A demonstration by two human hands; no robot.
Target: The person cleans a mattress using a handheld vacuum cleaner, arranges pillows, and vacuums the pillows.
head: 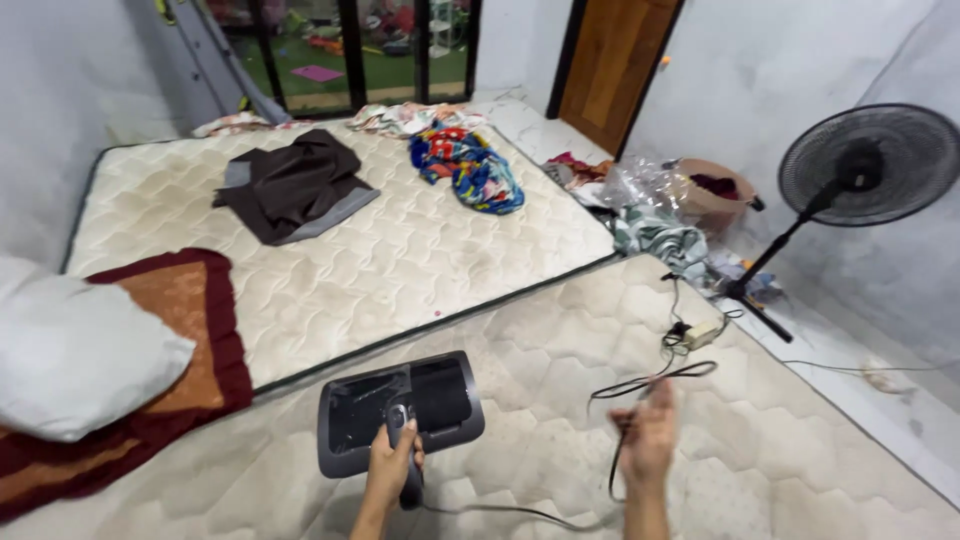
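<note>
Left hand (392,462): wrapped around the handle of the flat dark grey handheld mattress vacuum (398,410).
Vacuum: flat on the quilted cream mattress (420,250), near its front edge.
Right hand (648,432): blurred, seemingly spread wide, holding nothing, just right of the vacuum.
Black power cord (640,385): beside that hand, running toward the black standing fan (868,165).

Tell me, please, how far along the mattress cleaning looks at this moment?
Nothing shows as finished: the pictures cannot tell which areas are cleaned. In hand: the left hand grips the handheld vacuum resting on the near mattress, while the right hand lifts its black cord. Left: the far mattress carries a dark garment and colourful clothes.
</note>
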